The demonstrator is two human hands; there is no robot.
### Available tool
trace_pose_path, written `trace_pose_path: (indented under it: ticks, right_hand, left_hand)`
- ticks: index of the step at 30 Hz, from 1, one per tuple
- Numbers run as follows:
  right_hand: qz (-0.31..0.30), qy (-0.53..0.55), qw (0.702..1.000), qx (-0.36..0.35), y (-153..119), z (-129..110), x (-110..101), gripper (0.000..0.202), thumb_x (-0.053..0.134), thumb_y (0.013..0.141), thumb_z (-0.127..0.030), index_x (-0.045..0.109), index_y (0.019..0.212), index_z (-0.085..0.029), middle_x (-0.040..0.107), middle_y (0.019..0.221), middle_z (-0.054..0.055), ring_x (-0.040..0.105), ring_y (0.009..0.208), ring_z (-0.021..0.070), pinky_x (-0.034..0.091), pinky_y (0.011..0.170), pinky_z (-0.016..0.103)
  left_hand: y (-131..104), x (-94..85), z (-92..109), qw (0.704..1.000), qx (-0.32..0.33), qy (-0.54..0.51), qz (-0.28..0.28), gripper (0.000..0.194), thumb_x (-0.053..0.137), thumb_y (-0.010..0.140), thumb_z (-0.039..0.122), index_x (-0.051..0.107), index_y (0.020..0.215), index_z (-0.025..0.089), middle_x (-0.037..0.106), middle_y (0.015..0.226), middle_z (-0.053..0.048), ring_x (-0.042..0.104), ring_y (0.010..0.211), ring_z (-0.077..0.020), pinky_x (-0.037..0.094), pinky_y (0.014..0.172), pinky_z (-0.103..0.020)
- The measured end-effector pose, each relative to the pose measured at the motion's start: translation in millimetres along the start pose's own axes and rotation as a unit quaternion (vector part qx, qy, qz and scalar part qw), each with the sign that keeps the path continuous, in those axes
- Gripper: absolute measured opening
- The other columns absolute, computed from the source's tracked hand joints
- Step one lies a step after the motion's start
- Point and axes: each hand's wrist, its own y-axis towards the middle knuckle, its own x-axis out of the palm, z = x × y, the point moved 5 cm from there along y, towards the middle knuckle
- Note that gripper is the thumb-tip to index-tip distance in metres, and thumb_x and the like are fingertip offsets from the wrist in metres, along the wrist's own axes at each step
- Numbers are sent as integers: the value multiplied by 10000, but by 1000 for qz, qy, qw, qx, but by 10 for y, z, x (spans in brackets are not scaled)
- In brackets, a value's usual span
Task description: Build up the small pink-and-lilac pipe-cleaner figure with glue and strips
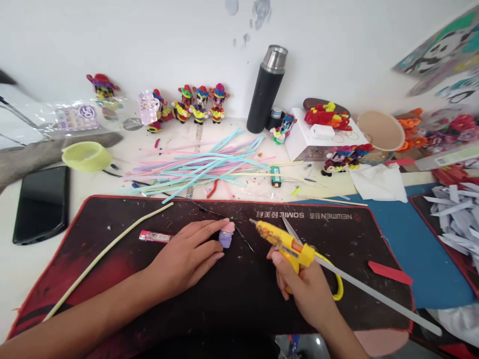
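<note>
My left hand (192, 252) rests on the dark desk mat, its fingertips holding a small pink and purple fuzzy piece (225, 238) that looks made of pipe cleaner. A tiny green bit (231, 218) sits at its top edge. Wrapped in my right hand (305, 284) is a yellow hot glue gun (286, 243), its nozzle pointing left toward the piece, apart from it. A long white glue stick (385, 294) sticks out of its back. Behind the gun, scissors (290, 227) are partly hidden. Beside my left hand lies a pink lighter (154, 236).
Loose pastel pipe cleaners (202, 164) lie beyond the mat (239, 309). Several small dolls (201, 105) and a black thermos (265, 89) stand along the wall. At left are a phone (41, 204) and a pale yellow coil (86, 155). A red strip (389, 271) lies right.
</note>
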Motion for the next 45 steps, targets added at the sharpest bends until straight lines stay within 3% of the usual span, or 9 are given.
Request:
trace_pose_path:
  ticks: [8,13,18,22,29,33,36,41,45]
  right_hand:
    - [33,32,996,-72,395,-417,-346,483,603,972,-646,648,1039,-170,563,625,-39,546,489,133,428,511,258]
    - [-44,82,996,-19,632,-327,-343,603,547,960,-707,646,1169,-151,662,723,-2,606,459,146,362,420,237]
    - [-35,-67,997,-6,718,-251,-445,585,506,984,-693,700,1012,-142,665,618,-4,647,446,167,441,493,259]
    - [16,-152,988,-1,703,-266,-603,614,438,1004,-703,637,731,-190,661,583,21,635,442,182,445,497,282]
    - [154,-282,943,-85,448,-348,-866,531,491,997,-670,679,788,-219,687,640,41,624,592,224,386,546,301]
    - [160,-198,960,-115,260,-378,-714,439,571,983,-602,710,851,-207,645,634,6,553,577,189,378,549,287]
    - [112,-137,974,-141,189,-432,-416,370,604,982,-529,696,829,-205,650,670,4,567,612,177,413,577,273]
    - [37,-102,978,-177,152,-557,74,264,608,987,-414,697,846,-209,604,652,-17,552,593,152,422,572,251]
    - [-13,-70,980,-187,127,-640,303,212,630,976,-374,706,868,-208,557,615,-42,523,560,133,401,551,239]
  left_hand:
    - [-60,32,-39,1000,-17,-7,11,145,565,1027,190,708,1006,205,613,1494,-114,606,1314,-271,515,1084,-456]
    - [-92,59,-72,1000,-22,-15,16,163,550,1033,198,707,989,210,599,1507,-109,595,1321,-266,509,1090,-463]
    - [-93,66,-74,1000,-20,-22,9,172,544,1034,202,714,1013,218,591,1519,-110,587,1334,-277,509,1091,-476]
    - [-81,38,-73,999,-23,-27,16,169,555,1026,202,722,1009,217,607,1502,-114,589,1340,-281,507,1104,-471]
    - [-62,-46,-67,995,-29,-74,56,138,569,1022,180,700,1002,218,665,1393,-106,586,1315,-260,482,1115,-447]
    - [-23,-170,-23,981,-82,-156,86,130,591,1023,204,714,989,229,729,1136,-73,659,1076,-214,536,957,-361]
    - [34,-205,11,951,-155,-263,55,184,577,1041,280,716,934,225,730,953,-39,684,912,-181,559,827,-289]
    - [94,-210,47,909,-231,-347,1,269,577,1033,388,743,899,224,739,889,-19,690,825,-171,561,794,-264]
    - [87,-201,35,893,-254,-371,-6,299,579,1026,431,755,901,224,749,883,-17,684,830,-176,550,791,-259]
